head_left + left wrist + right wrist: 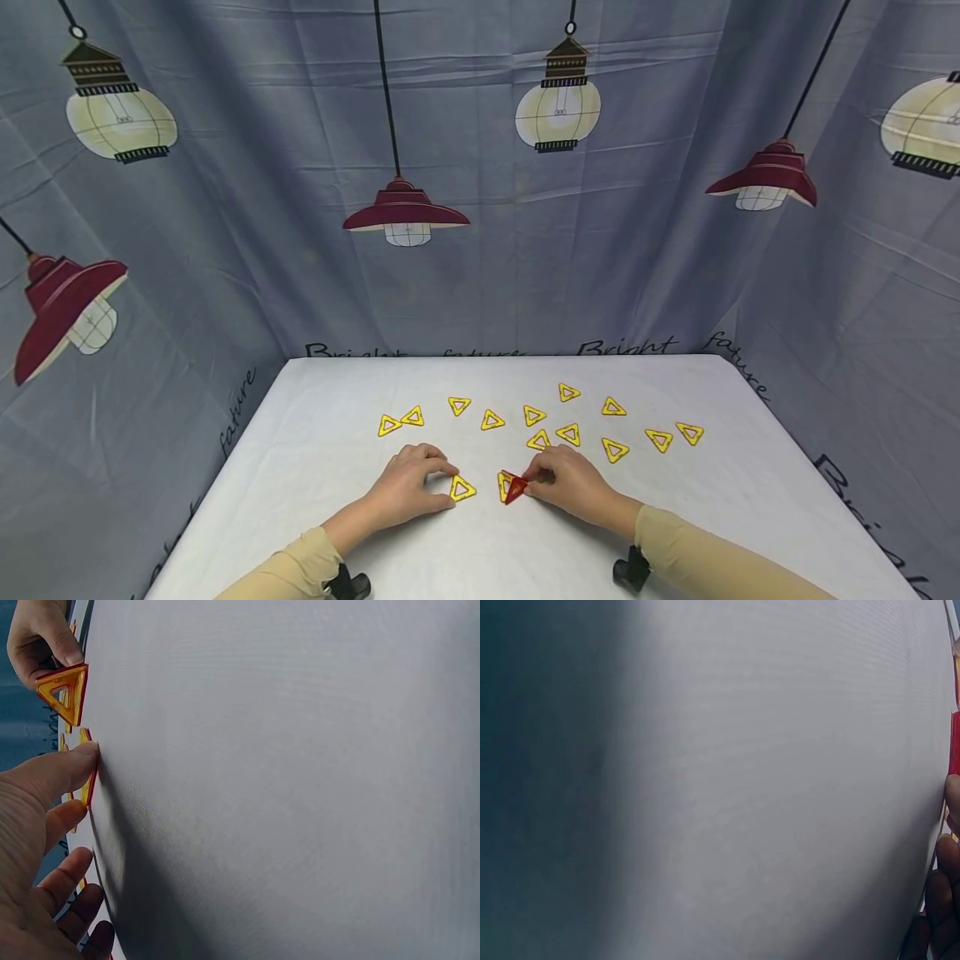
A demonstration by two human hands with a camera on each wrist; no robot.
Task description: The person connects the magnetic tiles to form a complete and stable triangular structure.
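My left hand (411,483) pinches a small yellow triangular tile (453,492) with an open centre, thumb on one side and forefinger on the other, down at the white table. In the left wrist view, that tile (88,780) appears edge-on beside the thumb. To its right, my right hand (573,485) grips a red triangular tile (516,490) by one edge, tilted up. A yellow triangular tile (502,486) is partly behind the red one; whether they are joined I cannot tell. The right wrist view catches only some fingertips (949,855) and a red strip (955,742).
Several yellow triangular tiles lie scattered farther back on the white tabletop (337,467), including one (538,440) just beyond the right hand and one (615,450) to its right. Two (389,425) touch or nearly touch at the left. Grey lamp-printed curtains (495,292) surround the table.
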